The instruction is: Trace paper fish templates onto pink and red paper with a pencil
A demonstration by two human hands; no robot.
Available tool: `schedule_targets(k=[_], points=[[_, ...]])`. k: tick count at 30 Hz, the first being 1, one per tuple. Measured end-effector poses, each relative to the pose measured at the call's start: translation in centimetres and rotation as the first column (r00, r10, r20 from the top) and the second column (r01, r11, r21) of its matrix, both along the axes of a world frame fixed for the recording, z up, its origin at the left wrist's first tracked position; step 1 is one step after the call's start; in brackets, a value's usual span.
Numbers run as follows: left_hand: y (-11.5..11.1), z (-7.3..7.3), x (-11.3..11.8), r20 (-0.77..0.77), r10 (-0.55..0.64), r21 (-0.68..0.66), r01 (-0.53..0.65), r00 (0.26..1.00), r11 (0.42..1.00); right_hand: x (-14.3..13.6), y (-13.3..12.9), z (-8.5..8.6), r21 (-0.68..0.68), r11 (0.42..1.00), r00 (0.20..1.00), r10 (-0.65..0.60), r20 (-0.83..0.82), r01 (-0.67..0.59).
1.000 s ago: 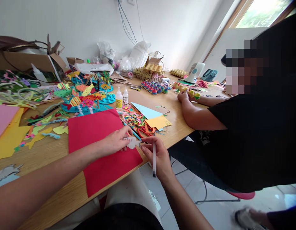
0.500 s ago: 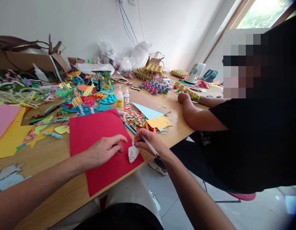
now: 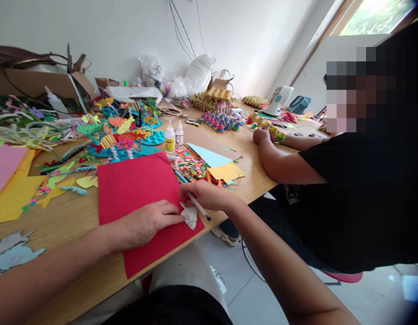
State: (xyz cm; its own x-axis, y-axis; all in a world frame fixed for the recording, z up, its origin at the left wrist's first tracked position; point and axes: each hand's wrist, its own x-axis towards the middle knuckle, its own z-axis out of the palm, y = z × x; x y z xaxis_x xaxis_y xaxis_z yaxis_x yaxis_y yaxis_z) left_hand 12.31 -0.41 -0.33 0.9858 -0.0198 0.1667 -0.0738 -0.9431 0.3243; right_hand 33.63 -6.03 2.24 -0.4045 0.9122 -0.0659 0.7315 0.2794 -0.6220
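A white fish-shaped paper cutout (image 3: 190, 217) lies on the right part of a red paper sheet (image 3: 134, 180), close to the table's front edge. My left hand (image 3: 151, 222) rests on the red sheet, its fingers stretched out and the fingertips at the cutout's left edge. My right hand (image 3: 205, 195) is closed around a pen (image 3: 199, 207), whose dark end points toward me. The right fingertips are bent down at the cutout's far end; whether they also grip it is hidden.
Paper scraps (image 3: 191, 166), two glue bottles (image 3: 170, 137) and colourful paper fish (image 3: 122, 133) lie beyond the sheet. Yellow paper (image 3: 19, 194) is at left. On the right a person (image 3: 364, 194) handles a piece of painted egg carton (image 3: 276, 134).
The cutout has gone from my right fingers onto the red sheet, turned slightly. My left hand has come right to its edge. My right hand has moved a little left.
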Motion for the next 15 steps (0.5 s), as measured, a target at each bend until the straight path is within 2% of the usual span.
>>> schedule_targets(k=[7, 11, 15], points=[[-0.5, -0.5, 0.2, -0.017, -0.002, 0.18, 0.005, 1.0, 0.984, -1.0, -0.8, 0.0, 0.177, 0.984, 0.994, -0.021, 0.106, 0.002], [-0.6, -0.2, 0.1, -0.041, 0.021, 0.221, -0.011, 0.999, 0.975, -0.1, -2.5, -0.1, 0.256, 0.939, 0.971, -0.238, -0.003, 0.231], [-0.5, -0.7, 0.0, -0.023, 0.028, 0.234, -0.022, 0.999, 0.972, 0.4, -5.4, -0.8, 0.217, 0.922, 0.947, -0.308, -0.091, 0.321]])
